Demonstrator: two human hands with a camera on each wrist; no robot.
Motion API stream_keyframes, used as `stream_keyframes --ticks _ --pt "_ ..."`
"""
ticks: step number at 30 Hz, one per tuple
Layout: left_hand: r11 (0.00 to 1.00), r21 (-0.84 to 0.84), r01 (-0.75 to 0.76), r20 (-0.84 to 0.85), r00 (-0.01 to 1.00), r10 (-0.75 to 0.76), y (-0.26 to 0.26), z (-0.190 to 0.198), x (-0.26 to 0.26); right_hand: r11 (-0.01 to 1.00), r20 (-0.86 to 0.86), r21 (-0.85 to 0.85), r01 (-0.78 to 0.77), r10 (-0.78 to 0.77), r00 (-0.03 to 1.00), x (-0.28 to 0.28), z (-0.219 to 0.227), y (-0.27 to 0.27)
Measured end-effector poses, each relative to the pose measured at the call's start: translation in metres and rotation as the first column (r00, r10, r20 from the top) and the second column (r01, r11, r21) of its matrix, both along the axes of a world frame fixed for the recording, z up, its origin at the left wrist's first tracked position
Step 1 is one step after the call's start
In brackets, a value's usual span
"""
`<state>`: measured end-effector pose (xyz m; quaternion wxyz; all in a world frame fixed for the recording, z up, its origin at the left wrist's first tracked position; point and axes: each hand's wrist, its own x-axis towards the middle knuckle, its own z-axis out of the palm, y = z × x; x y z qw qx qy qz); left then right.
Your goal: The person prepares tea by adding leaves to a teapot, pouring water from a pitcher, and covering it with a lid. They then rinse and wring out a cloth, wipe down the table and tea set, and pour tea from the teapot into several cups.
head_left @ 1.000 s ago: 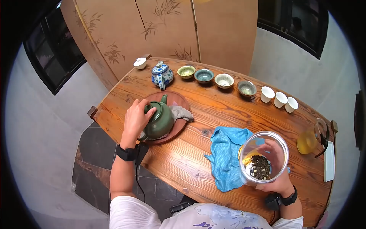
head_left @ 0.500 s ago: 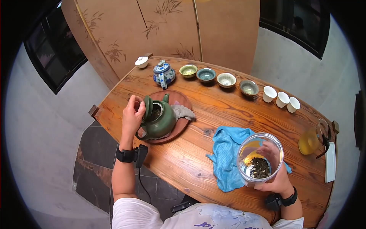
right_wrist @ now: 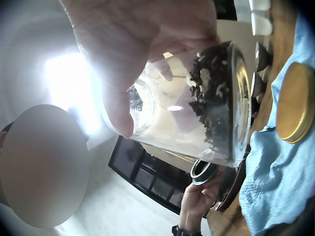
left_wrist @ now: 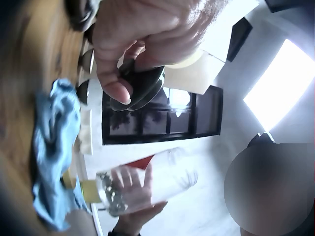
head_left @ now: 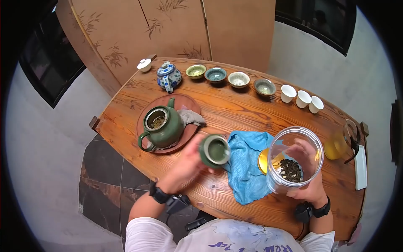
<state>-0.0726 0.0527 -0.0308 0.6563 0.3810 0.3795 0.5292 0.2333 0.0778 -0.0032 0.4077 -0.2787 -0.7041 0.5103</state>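
My left hand [head_left: 184,168] holds the green teapot lid [head_left: 215,150] by its knob, above the near part of the table, with the hollow underside facing the head camera. In the left wrist view, thumb and fingers pinch the lid [left_wrist: 142,83]. The green teapot [head_left: 166,131] stands uncovered on a round reddish-brown tray [head_left: 191,101], with leaves showing inside. My right hand [head_left: 312,191] grips an uncapped clear jar [right_wrist: 172,113] round its side. Dark dry tea leaves with pale bits [right_wrist: 209,93] lie at the jar's bottom. A gold jar lid [right_wrist: 295,103] rests on the blue cloth [head_left: 247,180].
A grey cloth [head_left: 192,117] lies beside the teapot. Along the far edge stand a white lidded bowl [head_left: 144,65], a blue-and-white teapot [head_left: 168,77], several bowls [head_left: 238,79] and white cups [head_left: 303,99]. A glass pitcher [head_left: 333,147] and white tray [head_left: 360,168] are at right.
My left hand has lifted the lid off the green teapot and carried it right, toward the jar, turning its underside up. My right hand still holds the jar in about the same place.
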Motion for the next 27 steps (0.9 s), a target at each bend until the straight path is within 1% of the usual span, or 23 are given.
stream_keyframes --ticks 2,4,6,8,9,10,12,13,14,16,17,18,19,20,22,23,24,25,26,27 --pt "0.992 -0.041 0.119 0.145 0.983 -0.112 0.003 -0.017 0.021 0.998 -0.032 -0.036 0.047 -0.048 0.998 -0.001 0.001 -0.002" --pt "0.979 -0.035 0.203 0.075 0.977 -0.2 0.013 -0.033 0.031 0.999 -0.024 -0.048 0.025 -0.026 0.999 -0.001 0.006 -0.004" --pt "0.969 -0.073 0.237 0.028 0.971 -0.236 0.018 -0.04 0.039 0.998 -0.021 -0.057 -0.002 0.0 1.0 -0.002 0.007 -0.004" --pt "0.947 -0.113 0.301 -0.072 0.948 -0.31 0.023 -0.046 0.036 0.999 0.016 -0.044 -0.006 0.007 1.0 -0.003 0.004 -0.004" --pt "0.954 -0.118 0.274 -0.161 0.943 -0.291 0.024 -0.051 0.035 0.999 0.031 -0.038 0.004 -0.003 1.0 -0.005 0.002 -0.005" --pt "0.957 -0.117 0.264 -0.167 0.945 -0.281 0.025 -0.049 0.034 0.999 0.025 -0.035 -0.006 0.007 1.0 -0.005 0.001 -0.005" --pt "0.965 -0.128 0.229 -0.346 0.901 -0.26 0.025 -0.046 0.031 0.999 0.109 -0.04 -0.003 0.008 0.994 -0.006 -0.001 -0.006" --pt "0.99 -0.055 0.127 -0.479 0.867 -0.138 0.022 -0.037 0.033 0.998 0.145 -0.068 -0.017 0.027 0.989 -0.007 -0.001 -0.007" --pt "0.992 -0.053 0.118 -0.481 0.867 -0.129 0.022 -0.036 0.029 0.998 0.144 -0.065 -0.026 0.036 0.989 -0.009 -0.001 -0.008" --pt "0.986 -0.098 0.137 -0.582 0.796 -0.168 0.023 -0.035 0.02 0.996 0.183 -0.088 -0.021 0.037 0.982 -0.013 0.001 -0.009" --pt "0.986 -0.096 0.134 -0.582 0.796 -0.165 0.025 -0.04 0.016 0.996 0.184 -0.086 -0.024 0.04 0.982 -0.014 0.003 -0.009" --pt "0.968 -0.175 0.181 -0.436 0.867 -0.241 0.029 -0.049 0.009 0.996 0.212 -0.082 -0.029 0.046 0.976 -0.015 0.004 -0.009" --pt "0.94 -0.243 0.237 -0.274 0.913 -0.301 0.031 -0.05 0.006 0.996 0.24 -0.077 -0.036 0.053 0.969 -0.017 0.005 -0.009" --pt "0.942 -0.242 0.234 -0.276 0.914 -0.298 0.031 -0.051 0.005 0.996 0.238 -0.076 -0.039 0.056 0.97 -0.018 0.005 -0.009" --pt "0.956 -0.247 0.16 -0.173 0.963 -0.206 0.03 -0.051 0.007 0.999 0.297 -0.013 -0.043 0.045 0.954 -0.019 0.003 -0.008" --pt "0.955 -0.236 0.181 -0.167 0.96 -0.223 0.029 -0.05 0.004 0.999 0.303 -0.019 -0.032 0.037 0.952 -0.02 0.002 -0.009" --pt "0.959 -0.231 0.165 -0.195 0.958 -0.212 0.026 -0.049 0.002 0.999 0.332 0.013 -0.035 0.029 0.943 -0.02 0.003 -0.009" --pt "0.967 -0.206 0.153 -0.188 0.963 -0.192 0.025 -0.052 -0.003 0.999 0.365 0.039 -0.03 0.014 0.931 -0.018 0.003 -0.01" --pt "0.972 -0.184 0.146 -0.176 0.968 -0.179 0.023 -0.054 -0.006 1.0 0.381 0.022 0.006 -0.014 0.924 -0.017 0.006 -0.011" --pt "0.978 -0.173 0.115 -0.2 0.968 -0.149 0.02 -0.054 -0.009 0.997 0.396 0.073 -0.033 0.002 0.918 -0.018 0.009 -0.011"
